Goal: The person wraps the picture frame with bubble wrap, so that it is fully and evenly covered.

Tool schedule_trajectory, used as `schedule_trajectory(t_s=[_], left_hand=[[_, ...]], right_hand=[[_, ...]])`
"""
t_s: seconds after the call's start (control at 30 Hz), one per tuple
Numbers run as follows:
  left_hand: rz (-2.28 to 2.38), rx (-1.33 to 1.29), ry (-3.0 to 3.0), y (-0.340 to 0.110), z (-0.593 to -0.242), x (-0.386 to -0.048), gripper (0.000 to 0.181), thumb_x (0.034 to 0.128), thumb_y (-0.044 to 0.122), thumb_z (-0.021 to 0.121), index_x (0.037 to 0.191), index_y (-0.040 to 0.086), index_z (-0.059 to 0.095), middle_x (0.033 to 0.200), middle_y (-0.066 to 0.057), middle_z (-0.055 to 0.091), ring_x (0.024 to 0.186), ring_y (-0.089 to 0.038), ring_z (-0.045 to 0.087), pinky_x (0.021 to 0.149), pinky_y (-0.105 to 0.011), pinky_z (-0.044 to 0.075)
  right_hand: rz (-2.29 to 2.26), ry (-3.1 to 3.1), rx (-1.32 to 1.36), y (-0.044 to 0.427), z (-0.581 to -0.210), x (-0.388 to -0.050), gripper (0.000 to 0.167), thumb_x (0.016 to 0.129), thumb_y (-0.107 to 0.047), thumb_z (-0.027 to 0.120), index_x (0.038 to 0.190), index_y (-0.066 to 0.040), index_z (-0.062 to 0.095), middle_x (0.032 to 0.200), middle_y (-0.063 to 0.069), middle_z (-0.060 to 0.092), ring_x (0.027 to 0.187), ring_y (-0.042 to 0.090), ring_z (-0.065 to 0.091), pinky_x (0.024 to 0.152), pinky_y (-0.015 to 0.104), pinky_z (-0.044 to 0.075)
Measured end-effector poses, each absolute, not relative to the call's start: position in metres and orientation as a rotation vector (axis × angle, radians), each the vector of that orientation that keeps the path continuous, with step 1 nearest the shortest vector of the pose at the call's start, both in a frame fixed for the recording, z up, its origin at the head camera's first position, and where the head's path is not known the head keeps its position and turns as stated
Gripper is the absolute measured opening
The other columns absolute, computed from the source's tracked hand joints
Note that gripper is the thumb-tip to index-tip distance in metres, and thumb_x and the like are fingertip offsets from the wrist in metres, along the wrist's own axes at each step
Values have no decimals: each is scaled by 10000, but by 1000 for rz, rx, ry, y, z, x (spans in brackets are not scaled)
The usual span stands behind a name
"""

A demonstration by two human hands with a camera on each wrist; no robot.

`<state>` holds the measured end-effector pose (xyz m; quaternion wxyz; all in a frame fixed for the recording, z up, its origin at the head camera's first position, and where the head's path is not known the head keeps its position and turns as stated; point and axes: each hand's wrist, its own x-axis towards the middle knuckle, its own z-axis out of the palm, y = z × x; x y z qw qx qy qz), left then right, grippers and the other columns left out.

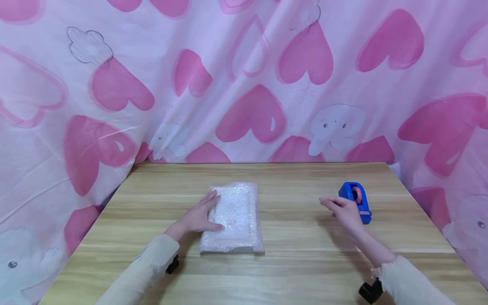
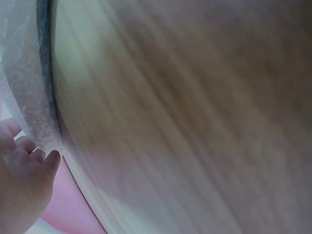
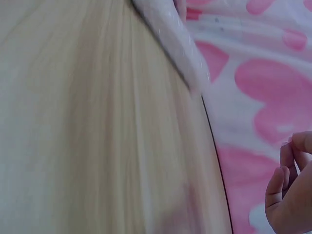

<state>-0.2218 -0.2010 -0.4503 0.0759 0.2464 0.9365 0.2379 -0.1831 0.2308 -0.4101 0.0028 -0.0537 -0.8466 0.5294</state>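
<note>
A flat package in clear bubble wrap (image 1: 233, 218) lies on the table left of centre. My left hand (image 1: 199, 215) rests on its left side, fingers spread and thumb on the top face. In the left wrist view the fingers (image 2: 34, 161) touch the edge of the wrap. Off to the right, my right hand (image 1: 346, 212) is raised above the table, thumb and forefinger pinched together. A faint, see-through sliver that looks like a piece of tape (image 3: 286, 143) shows at those fingertips. Just beyond this hand stands a blue tape dispenser (image 1: 364, 206) with a pink roll core.
The wood-grain table (image 1: 289, 271) extends around the package and the dispenser. A pink curtain with hearts (image 1: 251, 114) hangs behind the table and along both sides. Dark wrist cameras (image 1: 370, 291) sit under both cream sleeves.
</note>
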Motion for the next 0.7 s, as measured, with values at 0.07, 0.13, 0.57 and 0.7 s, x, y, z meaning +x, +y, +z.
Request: schedule_trajectory(t_s=[0.07,0.13,0.57,0.7], left_hand=[[713,742,2806,-200,-451,-223,1084,635,657,663,1437,74,227,1517,-87,71,1385,-241,36,1092,-469,153],[711,740,2803,-200,-452,-224,1083,636,649,669,1438,73,222,1516,-88,65,1385,-239,31,1093,-465,149],[722,743,2795,-197,-452,-227,1092,635,650,670,1442,76,209,1519,-83,55,1387,-239,23,1095,-459,148],[718,729,2803,-196,-452,-228,1074,638,630,682,1440,83,224,1519,-80,65,1387,-238,34,1093,-462,157]], right_hand=[[1707,-2649,-115,213,-407,-187,503,866,-432,562,1141,-14,616,1018,-49,653,867,22,533,734,281,484],[1786,-2597,-75,192,-408,-191,460,867,-385,584,1115,-1,626,1004,-23,662,833,-18,526,726,278,480],[2212,-2305,156,51,-420,-207,163,806,-48,647,913,73,669,867,89,687,800,78,587,793,231,464],[2278,-2277,273,23,-418,-207,170,815,-35,636,915,101,660,814,46,678,764,71,570,734,212,458]])
